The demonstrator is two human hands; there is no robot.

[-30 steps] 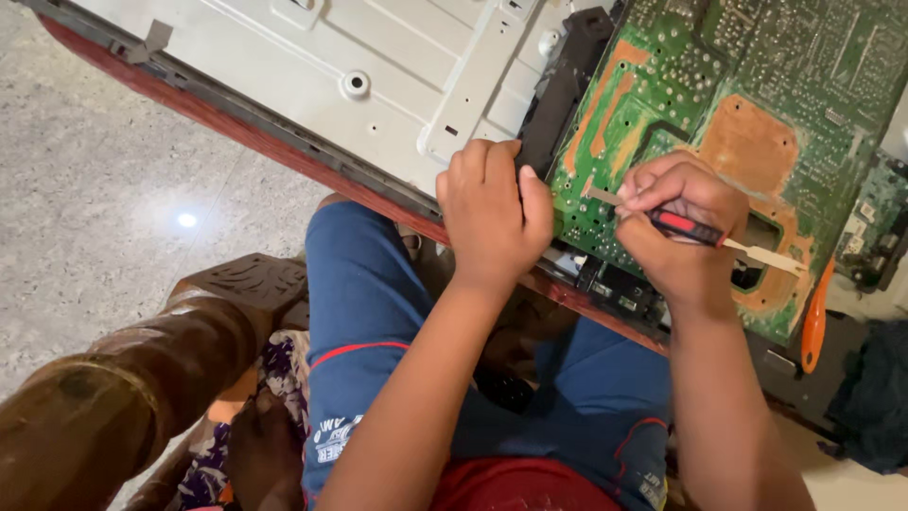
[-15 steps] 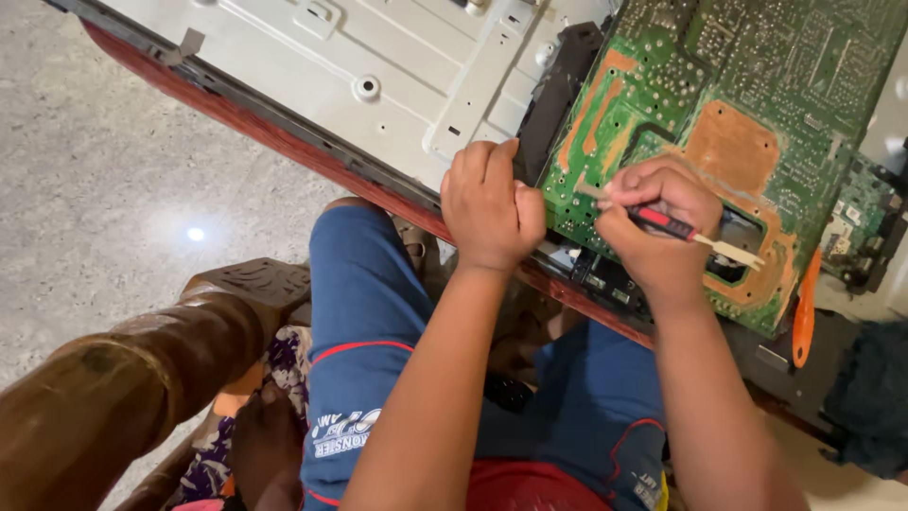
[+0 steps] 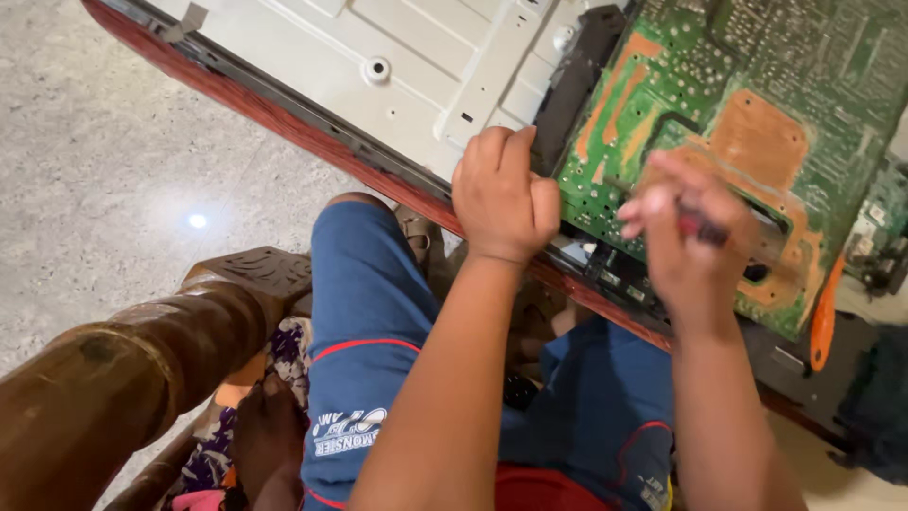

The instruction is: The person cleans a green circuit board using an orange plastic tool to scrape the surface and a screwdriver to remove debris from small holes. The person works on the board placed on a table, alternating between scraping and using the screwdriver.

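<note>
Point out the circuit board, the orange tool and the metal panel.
circuit board (image 3: pixel 757 142): head view, copper patch on the green face.
orange tool (image 3: pixel 825 317): head view, middle of its length.
metal panel (image 3: pixel 378 38): head view, flat pale sheet.

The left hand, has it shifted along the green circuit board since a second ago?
No. The left hand stays fisted at the lower left edge of the green circuit board; only the camera view drifted.

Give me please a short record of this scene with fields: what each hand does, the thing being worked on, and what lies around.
Left hand: closed, resting on the edge of the grey metal panel
Right hand: blurred, gripping a thin tool with a red handle
Work piece: green circuit board with copper patches
Beside the board: orange-handled tool
Below: blue shorts, wooden armrest
Floor: speckled stone
</note>
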